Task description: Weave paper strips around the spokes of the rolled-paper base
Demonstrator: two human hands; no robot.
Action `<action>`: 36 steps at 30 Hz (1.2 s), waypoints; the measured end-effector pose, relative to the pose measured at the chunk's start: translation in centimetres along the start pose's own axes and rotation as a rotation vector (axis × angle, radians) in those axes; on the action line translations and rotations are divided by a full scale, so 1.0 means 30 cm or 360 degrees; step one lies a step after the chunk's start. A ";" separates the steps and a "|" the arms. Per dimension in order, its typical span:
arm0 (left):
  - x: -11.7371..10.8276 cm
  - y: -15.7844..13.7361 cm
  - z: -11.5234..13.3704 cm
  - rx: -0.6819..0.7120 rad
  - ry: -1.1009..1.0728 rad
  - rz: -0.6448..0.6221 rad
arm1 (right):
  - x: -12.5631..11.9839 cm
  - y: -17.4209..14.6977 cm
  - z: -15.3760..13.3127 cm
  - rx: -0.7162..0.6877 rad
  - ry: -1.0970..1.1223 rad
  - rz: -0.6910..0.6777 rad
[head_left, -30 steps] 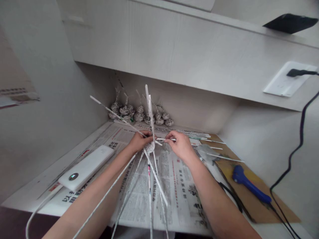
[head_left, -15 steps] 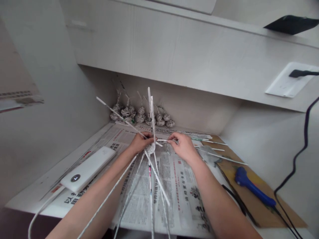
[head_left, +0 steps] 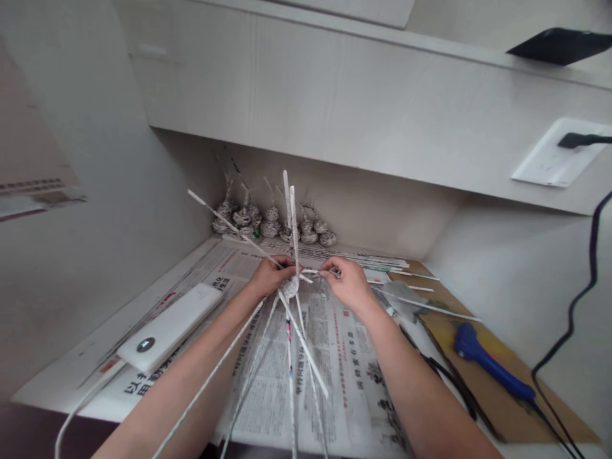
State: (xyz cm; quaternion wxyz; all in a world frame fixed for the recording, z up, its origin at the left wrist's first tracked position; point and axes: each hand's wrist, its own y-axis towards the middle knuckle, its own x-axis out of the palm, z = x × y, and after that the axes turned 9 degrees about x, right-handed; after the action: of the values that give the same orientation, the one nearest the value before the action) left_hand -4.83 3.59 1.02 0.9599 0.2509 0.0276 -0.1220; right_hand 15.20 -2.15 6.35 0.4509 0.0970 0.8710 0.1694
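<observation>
A small woven paper piece (head_left: 289, 289) sits above the newspaper, with several rolled paper sticks (head_left: 306, 357) fanning out from it toward me, upward and to the left. My left hand (head_left: 273, 275) is closed on its far left side, fingers pinching the weave where the sticks meet. A short rolled paper strand (head_left: 312, 271) runs from there to the right, its other end pinched between thumb and fingers of my right hand (head_left: 343, 279). Part of the weave is hidden behind my left fingers.
Several woven gourd shapes (head_left: 271, 223) stand along the back wall. Loose paper sticks (head_left: 382, 261) lie behind my right hand. A white power bank (head_left: 169, 328) with a cable rests left; a blue glue gun (head_left: 492, 362) lies on cardboard (head_left: 526, 414) at right. Newspaper (head_left: 344, 382) covers the tabletop.
Both hands keep their grip almost in place; the right hand has shifted very slightly left. The whole view has moved a little.
</observation>
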 end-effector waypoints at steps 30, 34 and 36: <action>0.035 -0.011 0.003 0.0002 0.0177 -0.0147 | 0.099 -0.037 0.001 -0.0029 -0.0308 -0.0015; 0.034 -0.012 -0.011 -0.0019 0.0231 -0.0135 | 0.110 -0.034 0.009 -0.0044 -0.0423 -0.0001; 0.031 -0.012 -0.018 -0.0018 0.0253 -0.0131 | 0.108 -0.031 0.012 -0.0073 -0.0468 -0.0017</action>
State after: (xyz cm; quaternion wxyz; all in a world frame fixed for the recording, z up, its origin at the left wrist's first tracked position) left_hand -4.01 3.34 0.27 0.9503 0.2529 0.1147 -0.1407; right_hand 13.62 -1.90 3.34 0.5767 0.1057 0.7918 0.1708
